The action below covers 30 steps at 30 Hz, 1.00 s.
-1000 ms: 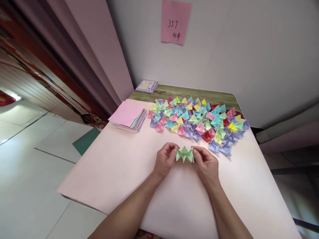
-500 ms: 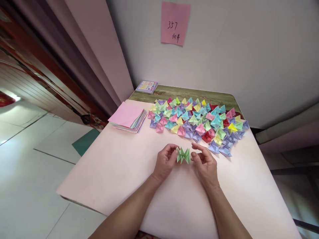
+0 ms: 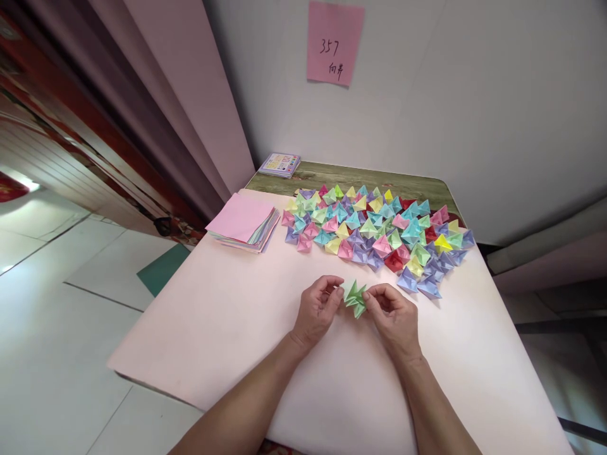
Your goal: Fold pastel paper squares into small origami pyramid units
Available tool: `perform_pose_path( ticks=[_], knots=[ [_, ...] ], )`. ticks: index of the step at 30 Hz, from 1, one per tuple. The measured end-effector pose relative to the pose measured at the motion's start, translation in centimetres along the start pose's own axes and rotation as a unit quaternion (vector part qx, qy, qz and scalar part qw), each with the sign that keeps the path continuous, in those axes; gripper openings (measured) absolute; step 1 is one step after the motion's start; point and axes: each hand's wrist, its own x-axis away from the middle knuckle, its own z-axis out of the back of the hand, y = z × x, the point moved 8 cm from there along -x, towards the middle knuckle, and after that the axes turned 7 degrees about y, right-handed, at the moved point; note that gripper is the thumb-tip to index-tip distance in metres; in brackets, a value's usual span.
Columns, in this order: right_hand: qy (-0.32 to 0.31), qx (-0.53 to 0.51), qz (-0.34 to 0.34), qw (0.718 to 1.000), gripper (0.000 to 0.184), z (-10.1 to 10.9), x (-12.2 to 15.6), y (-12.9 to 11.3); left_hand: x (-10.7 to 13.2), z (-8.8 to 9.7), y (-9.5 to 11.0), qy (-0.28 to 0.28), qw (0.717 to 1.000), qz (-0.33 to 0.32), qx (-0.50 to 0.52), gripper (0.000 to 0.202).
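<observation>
A light green folded paper piece [image 3: 355,299] with several pointed flaps is held above the pink tabletop, tilted to one side. My right hand [image 3: 392,316] pinches its right end between thumb and fingers. Just left of the paper is my left hand [image 3: 318,309], fingers curled and thumb tip a little apart from the forefinger, seemingly off the paper. Beyond both hands lies a wide spread of folded paper pieces [image 3: 380,245] in blue, pink, yellow, green, red and purple, similar in kind.
At the left, a stack of square coloured paper [image 3: 241,218] has a pink sheet on top. Printed packs [image 3: 279,165] lie at the table's back left corner. A pink note [image 3: 334,44] hangs on the wall. A dark green sheet [image 3: 164,268] appears beyond the table's left edge.
The green paper piece has passed from my left hand to my right, turning and tilting slightly. My right fingers have closed on it; my left fingers have come away.
</observation>
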Motion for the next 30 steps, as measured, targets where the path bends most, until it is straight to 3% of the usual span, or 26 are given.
perform_pose_path(
  ticks=[3,7,10,13,17,23,30],
  knots=[
    [0.017,-0.013,-0.016,1.000,0.024,0.1,0.0,0.3,-0.1,0.7,0.7,0.039,0.999,-0.034,-0.016,0.028],
    [0.027,-0.036,-0.045,0.998,0.026,0.0,0.2,0.2,0.1,1.7,2.8,0.112,0.976,-0.153,-0.105,0.013],
    [0.026,-0.054,-0.055,0.997,0.025,-0.3,0.5,-0.1,0.5,1.0,3.8,0.088,0.962,-0.214,-0.144,0.005],
    [0.022,-0.065,-0.056,0.996,0.024,-0.6,0.8,-0.4,0.9,0.2,4.1,0.063,0.954,-0.242,-0.163,0.012],
    [0.019,-0.068,-0.058,0.996,0.025,-0.7,0.9,-0.1,1.0,-0.2,4.1,0.048,0.951,-0.249,-0.177,0.015],
    [0.049,-0.085,-0.088,0.991,0.030,0.8,-0.2,1.4,0.5,0.2,3.5,0.049,0.967,-0.206,-0.145,0.011],
    [-0.009,0.009,0.019,1.000,0.016,0.8,-0.9,0.3,0.3,0.1,3.5,0.030,0.975,-0.190,-0.111,0.012]
  ],
)
